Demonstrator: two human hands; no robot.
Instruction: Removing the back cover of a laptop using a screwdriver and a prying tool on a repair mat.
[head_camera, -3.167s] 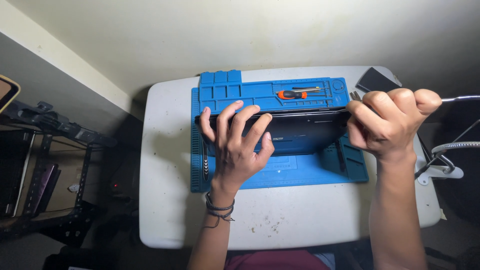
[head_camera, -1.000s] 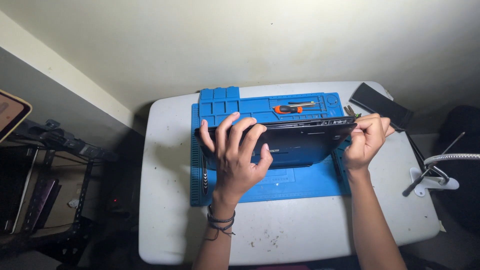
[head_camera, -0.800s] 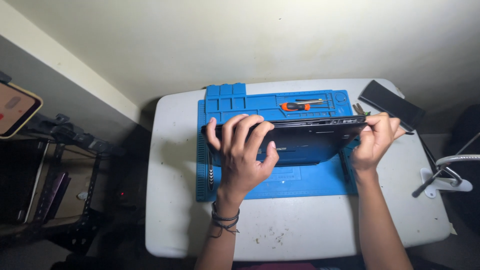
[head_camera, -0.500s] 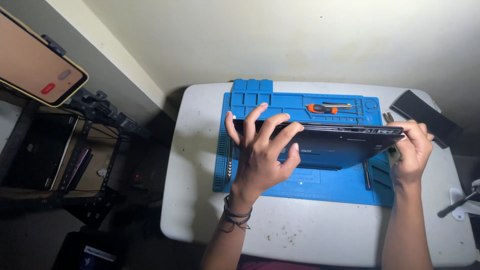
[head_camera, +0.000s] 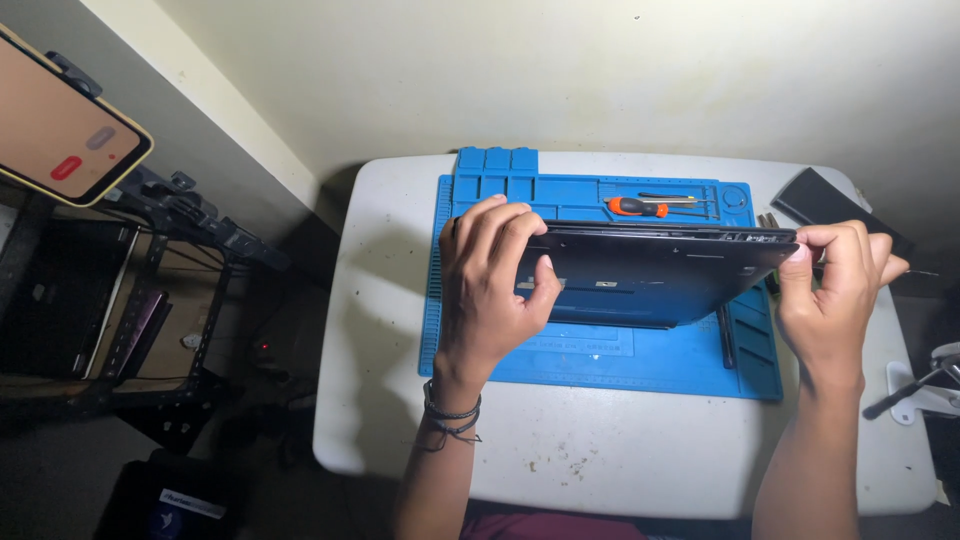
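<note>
A dark laptop (head_camera: 660, 275) is tilted up on its near edge over a blue work mat (head_camera: 600, 350). My left hand (head_camera: 495, 285) is spread over its left end, fingers curled over the raised top edge. My right hand (head_camera: 835, 295) pinches the laptop's upper right corner between thumb and fingertips. An orange-handled screwdriver (head_camera: 640, 207) lies in the mat's tray strip behind the laptop.
The mat lies on a small white table (head_camera: 560, 460). A black flat object (head_camera: 825, 200) rests at the table's far right corner. A phone on a stand (head_camera: 65, 135) is at the upper left, above a dark shelf rack (head_camera: 110, 310). A white clamp base (head_camera: 925, 390) sits at the right edge.
The view has shifted, so the table sits further right and the phone has come into view. Both hands keep hold of the tilted laptop; the right hand moved to its upper right corner.
</note>
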